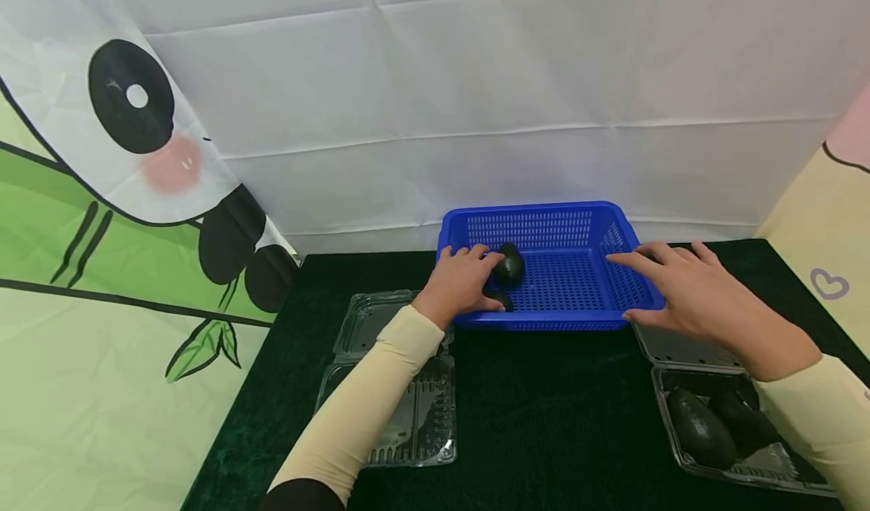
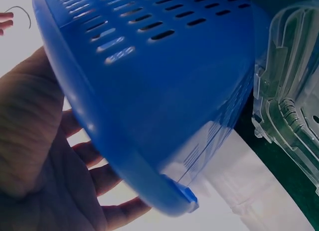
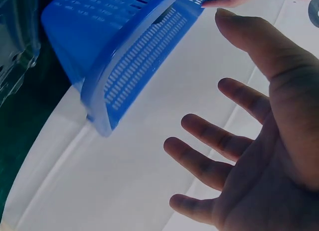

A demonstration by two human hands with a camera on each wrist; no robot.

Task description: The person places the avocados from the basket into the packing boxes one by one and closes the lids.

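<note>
A: Where's the fruit?

B: Two in the blue basket (image 1: 557, 319), left end. Far avocado (image 1: 508, 266) in plain view, near avocado (image 1: 503, 300) mostly hidden by the thumb. Boxed avocados (image 1: 701, 429), two of them, in the right clamshell (image 1: 775, 466), lid folded back.

A: Grip state?

B: Left grip (image 1: 455, 283) is over the basket's left rim, fingers spread, loosely bent. No fruit seen in the palm. Fingertip contact with either avocado: can't tell, rim blocks the wrist view. Right grip (image 1: 703, 296) has fingers spread, holding nothing, by the basket's right end.

A: How will the fruit handle?

B: My read: solid for its size, firm, slightly slick skin. Likely to roll on the basket floor. Hard pinch could bruise it.

A: Where to hold?

B: Fat middle, thumb opposite fingers, pads flat. Narrow end would probably slip. Boxed pair sit close, so I'd come from above.

A: Containers?

B: Basket looks light, fairly stiff; take it by the rim. Clamshells thinner, would flex, may crack at the hinge; steady by corners. Left clamshell (image 1: 438, 413) lies unfolded on the bench (image 1: 544, 405), partly behind the left sleeve (image 1: 370, 390).
</note>
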